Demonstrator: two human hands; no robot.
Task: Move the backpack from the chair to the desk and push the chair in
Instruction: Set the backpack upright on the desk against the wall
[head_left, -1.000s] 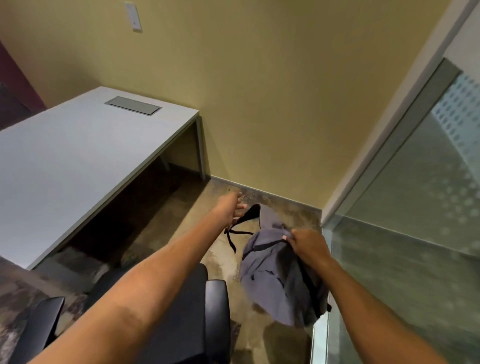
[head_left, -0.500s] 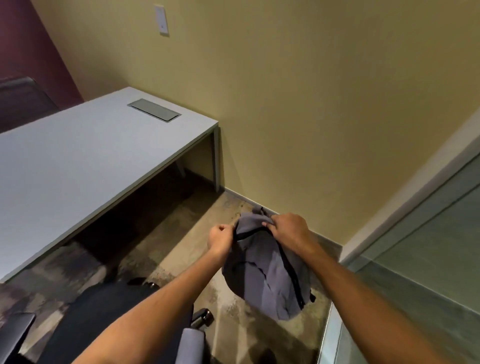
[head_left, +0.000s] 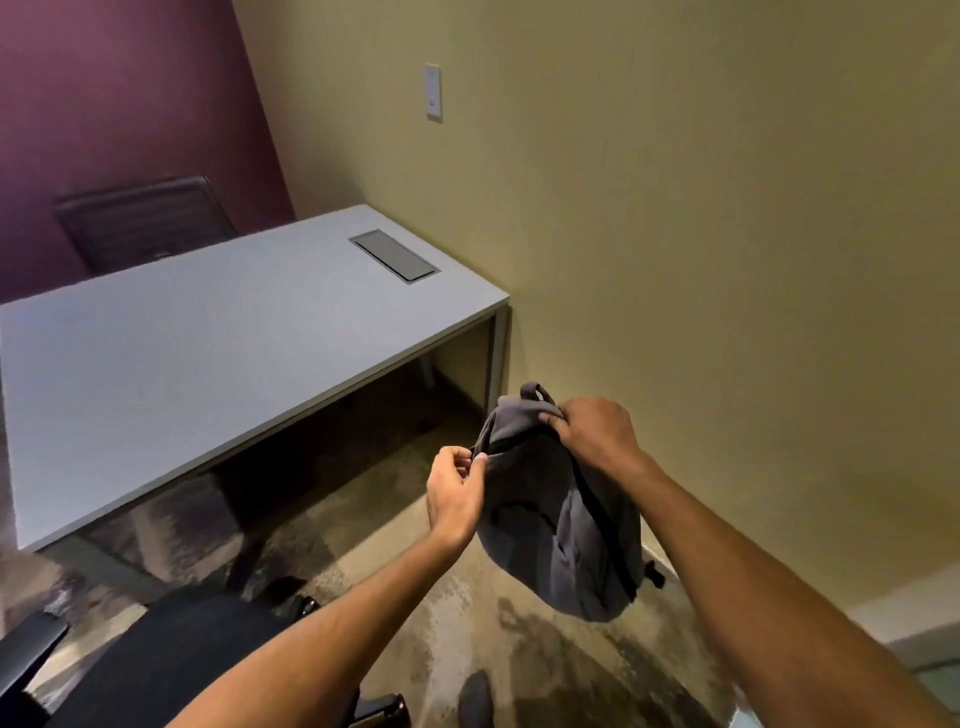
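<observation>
A grey backpack (head_left: 561, 525) hangs in the air above the floor, to the right of the white desk (head_left: 208, 353). My right hand (head_left: 592, 431) grips its top near the carry loop. My left hand (head_left: 457, 493) pinches the fabric at its upper left edge. The black office chair (head_left: 171, 654) stands at the lower left under my left forearm, its seat pulled out from the desk. One armrest (head_left: 26, 649) shows at the left edge.
A yellow wall runs behind the desk with a white switch plate (head_left: 432, 92). A grey cable hatch (head_left: 395, 255) is set in the desk's far corner. Another dark chair (head_left: 145, 223) stands beyond the desk by a purple wall. A dark shoe (head_left: 475, 696) is on the floor.
The backpack has risen and moved left toward the desk, held in both hands. My view has swung left, so the glass partition has left the frame.
</observation>
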